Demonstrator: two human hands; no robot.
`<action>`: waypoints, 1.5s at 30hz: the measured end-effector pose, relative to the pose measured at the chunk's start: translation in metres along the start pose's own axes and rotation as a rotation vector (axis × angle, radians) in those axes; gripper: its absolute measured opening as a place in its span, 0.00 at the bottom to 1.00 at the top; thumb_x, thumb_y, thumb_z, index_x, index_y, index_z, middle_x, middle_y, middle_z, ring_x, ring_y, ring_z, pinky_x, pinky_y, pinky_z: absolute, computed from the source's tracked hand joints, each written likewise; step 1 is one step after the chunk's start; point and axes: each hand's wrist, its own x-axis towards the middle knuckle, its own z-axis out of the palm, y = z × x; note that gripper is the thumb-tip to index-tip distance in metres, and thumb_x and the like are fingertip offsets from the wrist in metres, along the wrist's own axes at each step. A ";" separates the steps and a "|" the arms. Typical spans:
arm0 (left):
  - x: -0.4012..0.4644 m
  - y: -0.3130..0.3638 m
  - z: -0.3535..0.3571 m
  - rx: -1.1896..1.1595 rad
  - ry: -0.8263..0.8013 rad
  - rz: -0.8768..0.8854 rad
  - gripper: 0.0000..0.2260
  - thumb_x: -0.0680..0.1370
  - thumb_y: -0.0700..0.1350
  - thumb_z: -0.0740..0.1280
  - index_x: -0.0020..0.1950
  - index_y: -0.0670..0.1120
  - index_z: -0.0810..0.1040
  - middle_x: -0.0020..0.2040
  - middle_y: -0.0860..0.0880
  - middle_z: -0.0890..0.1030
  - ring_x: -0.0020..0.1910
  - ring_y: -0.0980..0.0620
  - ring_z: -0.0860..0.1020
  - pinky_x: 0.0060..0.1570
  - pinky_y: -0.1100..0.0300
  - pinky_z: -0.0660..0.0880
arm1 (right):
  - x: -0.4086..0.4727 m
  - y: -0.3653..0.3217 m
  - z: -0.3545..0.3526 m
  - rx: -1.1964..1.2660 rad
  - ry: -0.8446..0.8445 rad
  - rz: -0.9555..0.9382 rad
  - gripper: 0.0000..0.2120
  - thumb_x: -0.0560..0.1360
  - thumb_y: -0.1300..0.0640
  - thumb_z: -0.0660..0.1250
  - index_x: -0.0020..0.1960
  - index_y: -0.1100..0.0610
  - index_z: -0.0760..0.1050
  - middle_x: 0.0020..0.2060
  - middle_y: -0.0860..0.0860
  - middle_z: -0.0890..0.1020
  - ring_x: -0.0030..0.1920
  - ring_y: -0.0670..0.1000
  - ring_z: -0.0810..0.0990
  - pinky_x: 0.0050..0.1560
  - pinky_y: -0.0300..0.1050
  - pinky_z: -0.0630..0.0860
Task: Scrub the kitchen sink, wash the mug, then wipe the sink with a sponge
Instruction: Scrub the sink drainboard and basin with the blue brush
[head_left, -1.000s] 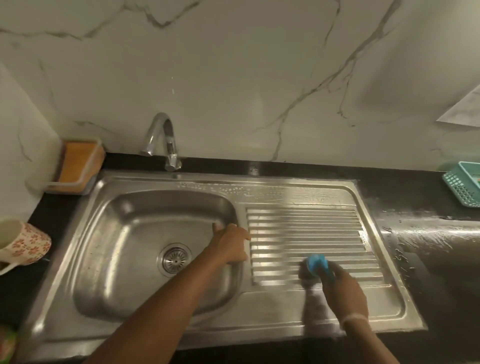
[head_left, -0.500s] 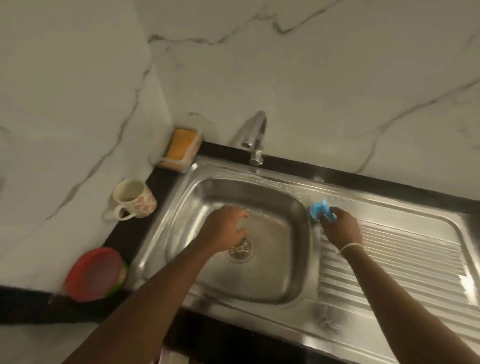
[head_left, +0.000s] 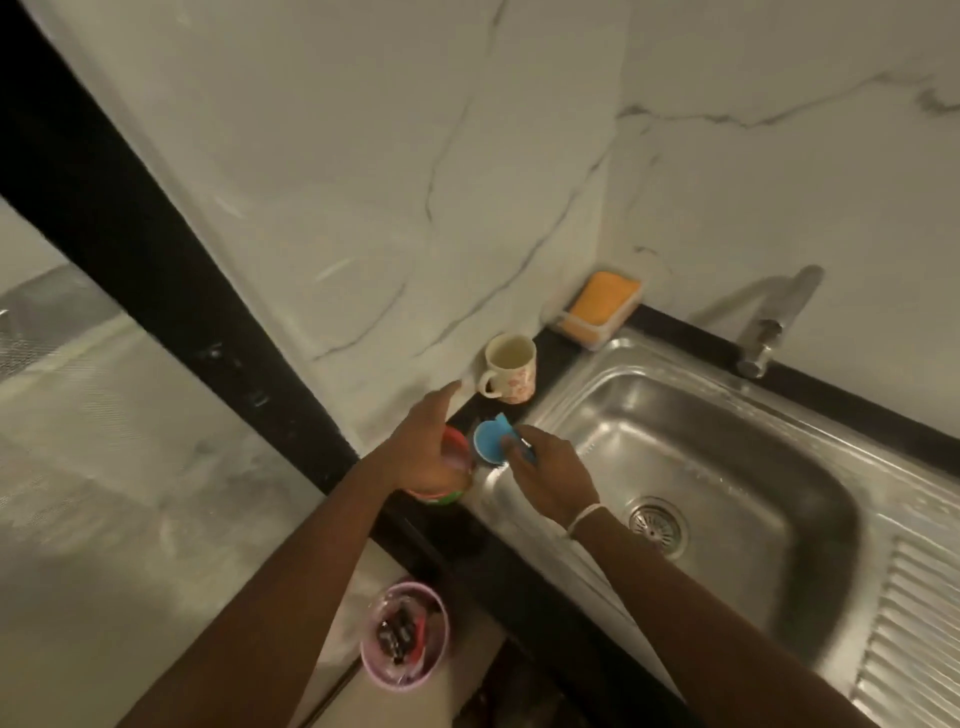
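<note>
Where marble meets black counter (head_left: 558, 345): sink (head_left: 649, 364).

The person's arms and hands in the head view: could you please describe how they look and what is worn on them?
Both forearms are bare as far as the frame shows, with no sleeves and no gloves. The right hand has a thin white band around its wrist. The left hand shows no band, watch or ring. Both arms enter from the bottom edge of the frame.
</note>
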 end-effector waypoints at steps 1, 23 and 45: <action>-0.002 -0.005 -0.002 0.002 -0.023 0.009 0.54 0.64 0.55 0.79 0.78 0.57 0.45 0.78 0.52 0.55 0.76 0.50 0.57 0.72 0.47 0.63 | 0.008 -0.009 0.011 -0.008 -0.021 -0.014 0.19 0.80 0.41 0.59 0.63 0.51 0.77 0.52 0.49 0.83 0.50 0.48 0.81 0.51 0.42 0.75; 0.036 -0.075 0.012 0.287 -0.097 0.155 0.60 0.56 0.65 0.78 0.75 0.56 0.41 0.59 0.47 0.79 0.57 0.47 0.79 0.60 0.46 0.76 | 0.074 -0.056 0.076 -0.764 -0.336 -0.010 0.17 0.77 0.44 0.62 0.55 0.55 0.79 0.45 0.51 0.82 0.45 0.53 0.82 0.47 0.51 0.81; 0.014 0.096 -0.004 -0.033 -0.088 0.411 0.55 0.54 0.73 0.75 0.74 0.52 0.59 0.66 0.54 0.72 0.64 0.54 0.73 0.60 0.57 0.71 | -0.073 0.011 -0.049 0.417 0.146 0.198 0.12 0.81 0.58 0.63 0.63 0.58 0.78 0.31 0.55 0.78 0.26 0.48 0.74 0.27 0.39 0.71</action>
